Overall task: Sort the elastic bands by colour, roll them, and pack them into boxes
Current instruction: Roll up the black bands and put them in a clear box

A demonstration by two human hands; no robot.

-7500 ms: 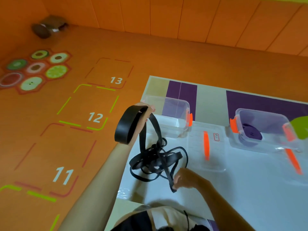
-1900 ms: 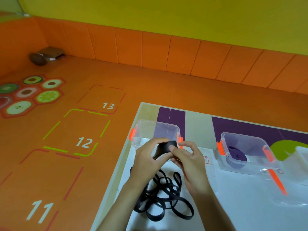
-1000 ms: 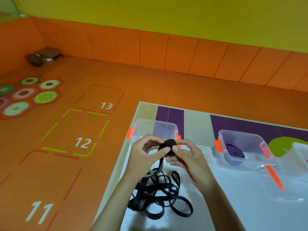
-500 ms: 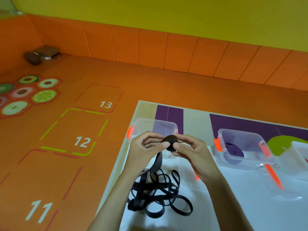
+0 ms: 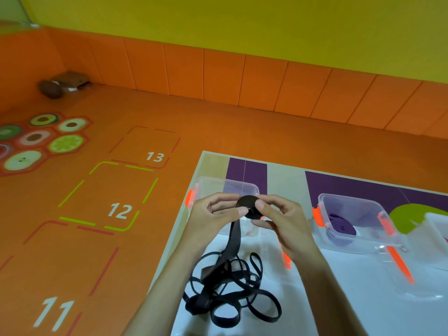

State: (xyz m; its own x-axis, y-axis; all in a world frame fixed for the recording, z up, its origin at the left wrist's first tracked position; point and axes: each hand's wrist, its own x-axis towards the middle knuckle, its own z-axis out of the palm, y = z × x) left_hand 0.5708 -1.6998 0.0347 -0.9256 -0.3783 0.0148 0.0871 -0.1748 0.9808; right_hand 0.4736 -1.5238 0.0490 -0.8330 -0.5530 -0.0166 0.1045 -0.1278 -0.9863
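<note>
- On the head view I have both hands raised over the near-left part of the table (image 5: 363, 309), meeting on a small black roll (image 5: 246, 204).
- The left hand (image 5: 212, 215) pinches the roll's left side. Its thumb tip lies on the front face and the other fingers are curled in behind.
- The right hand (image 5: 284, 220) pinches the right side, thumb on the front and fingers curled round the back.
- From the underside of the roll a loose strip (image 5: 234, 238) of the same band hangs down into the heap of black bands (image 5: 232, 297), which lies tangled on the table under my view of the wrists.
- Just behind the hands stands a clear box (image 5: 225, 186) with an orange clip at its left end. The hands cover its lower part, so I cannot tell what it holds.
- To the right, apart from the hands, a second box (image 5: 358, 209) holds purple rolls (image 5: 343, 229).
- A clear lid (image 5: 419, 287) with an orange clip lies flat on the table just in front of that box.
- Left of the table I see the orange floor (image 5: 145, 251), with squares numbered 11, 12 and 13.
</note>
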